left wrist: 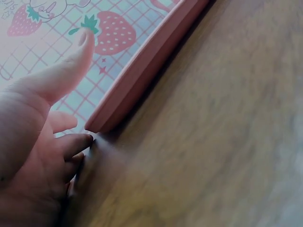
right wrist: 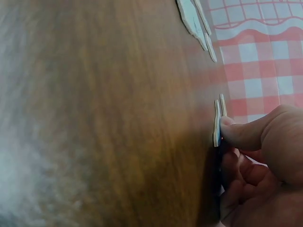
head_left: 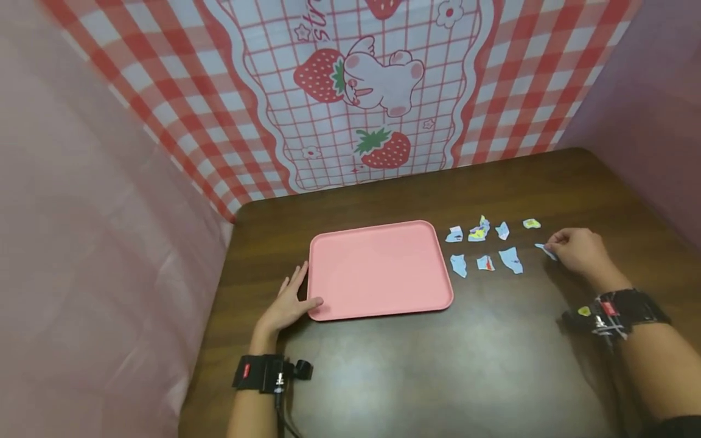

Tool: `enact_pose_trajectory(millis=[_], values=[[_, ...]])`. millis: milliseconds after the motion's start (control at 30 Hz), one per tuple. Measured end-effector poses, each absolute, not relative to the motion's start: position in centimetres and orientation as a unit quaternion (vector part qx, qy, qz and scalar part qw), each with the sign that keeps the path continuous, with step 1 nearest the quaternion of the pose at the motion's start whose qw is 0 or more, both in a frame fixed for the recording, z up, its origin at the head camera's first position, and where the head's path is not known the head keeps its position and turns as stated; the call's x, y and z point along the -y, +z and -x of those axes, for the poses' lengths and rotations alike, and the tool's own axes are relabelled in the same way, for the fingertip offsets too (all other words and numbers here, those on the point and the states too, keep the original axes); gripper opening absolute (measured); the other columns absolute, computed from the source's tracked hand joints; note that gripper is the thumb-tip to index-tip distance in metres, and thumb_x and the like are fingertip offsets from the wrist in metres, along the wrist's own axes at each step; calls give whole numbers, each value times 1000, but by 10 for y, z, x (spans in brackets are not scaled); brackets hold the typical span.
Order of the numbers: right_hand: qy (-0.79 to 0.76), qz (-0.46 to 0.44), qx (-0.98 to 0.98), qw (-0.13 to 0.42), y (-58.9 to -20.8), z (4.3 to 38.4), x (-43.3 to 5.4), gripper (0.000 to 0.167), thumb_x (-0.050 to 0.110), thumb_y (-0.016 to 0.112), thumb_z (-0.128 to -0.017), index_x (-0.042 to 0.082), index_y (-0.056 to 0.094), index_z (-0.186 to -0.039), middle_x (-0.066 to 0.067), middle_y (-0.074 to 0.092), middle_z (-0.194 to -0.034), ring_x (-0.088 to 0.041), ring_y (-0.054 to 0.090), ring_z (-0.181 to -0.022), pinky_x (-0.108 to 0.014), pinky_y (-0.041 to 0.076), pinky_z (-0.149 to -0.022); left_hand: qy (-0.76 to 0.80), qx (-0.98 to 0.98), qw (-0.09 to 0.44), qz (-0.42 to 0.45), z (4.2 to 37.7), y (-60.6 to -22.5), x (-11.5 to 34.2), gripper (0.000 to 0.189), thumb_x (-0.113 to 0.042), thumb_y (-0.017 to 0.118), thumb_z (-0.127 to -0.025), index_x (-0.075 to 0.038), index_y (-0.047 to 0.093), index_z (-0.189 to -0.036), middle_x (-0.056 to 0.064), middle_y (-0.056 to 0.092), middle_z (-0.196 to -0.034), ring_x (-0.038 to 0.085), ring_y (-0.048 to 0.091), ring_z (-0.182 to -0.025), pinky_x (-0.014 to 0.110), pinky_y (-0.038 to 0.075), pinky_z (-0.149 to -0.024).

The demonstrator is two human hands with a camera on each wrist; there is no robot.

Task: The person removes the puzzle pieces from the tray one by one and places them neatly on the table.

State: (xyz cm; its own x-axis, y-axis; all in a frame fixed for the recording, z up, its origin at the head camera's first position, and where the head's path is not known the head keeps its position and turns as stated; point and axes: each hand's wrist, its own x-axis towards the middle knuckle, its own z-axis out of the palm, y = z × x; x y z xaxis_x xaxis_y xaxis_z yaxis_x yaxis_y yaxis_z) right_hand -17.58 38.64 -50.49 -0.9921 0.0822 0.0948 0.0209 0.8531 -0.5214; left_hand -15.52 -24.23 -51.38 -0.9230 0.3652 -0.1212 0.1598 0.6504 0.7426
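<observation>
A pink rectangular tray (head_left: 378, 271) lies on the table with nothing in it. My left hand (head_left: 287, 304) is at its left side, thumb over the near-left corner and straight fingers along the outer edge. To the right of the tray, the thumb and fingers of my right hand (head_left: 580, 252) pinch the end of a narrow pale-blue puzzle piece (head_left: 543, 249), low at the tabletop. In the right wrist view this piece (right wrist: 217, 125) shows a thin wood-coloured edge, and the other fingers curl under the thumb.
Several irregular flat pieces lie in two rough rows between tray and right hand, among them a yellow-and-purple one (head_left: 479, 231), a yellow-green one (head_left: 531, 224) and a pale-blue one (head_left: 511, 260). Behind the dark wooden table (head_left: 416, 377) hangs a strawberry-print cloth (head_left: 378, 91); pink curtains flank it.
</observation>
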Motion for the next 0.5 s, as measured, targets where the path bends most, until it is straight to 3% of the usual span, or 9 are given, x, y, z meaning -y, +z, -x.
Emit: enact_pose_trajectory(millis=[133,333,500], values=[[283,29,957,59,-509,172,-389,21,18,68,-93,-3,72,-87,-9,69,-73,-22,55,-67,-34,38,-59,403,-897,121,-134,156,-515,241,104,-52,72,-90,-12,11,-164,15,15,-167,33,1,-154,57,-4,-120],[346,58,935,46,-511,162,-396,32,24,62,-101,-6,70,-102,-17,71,-92,-14,53,-76,-31,40,-59,418,-892,125,-122,156,-515,242,95,-42,68,-95,-10,12,-163,13,13,-168,35,-1,-154,60,-3,-119],[365,67,928,47,-507,164,-401,34,26,61,-102,-7,69,-106,-5,71,-92,-2,50,-77,-29,39,-63,421,-891,130,-114,157,-513,242,93,-41,66,-96,-10,10,-163,13,11,-168,36,-4,-154,63,-3,-118]])
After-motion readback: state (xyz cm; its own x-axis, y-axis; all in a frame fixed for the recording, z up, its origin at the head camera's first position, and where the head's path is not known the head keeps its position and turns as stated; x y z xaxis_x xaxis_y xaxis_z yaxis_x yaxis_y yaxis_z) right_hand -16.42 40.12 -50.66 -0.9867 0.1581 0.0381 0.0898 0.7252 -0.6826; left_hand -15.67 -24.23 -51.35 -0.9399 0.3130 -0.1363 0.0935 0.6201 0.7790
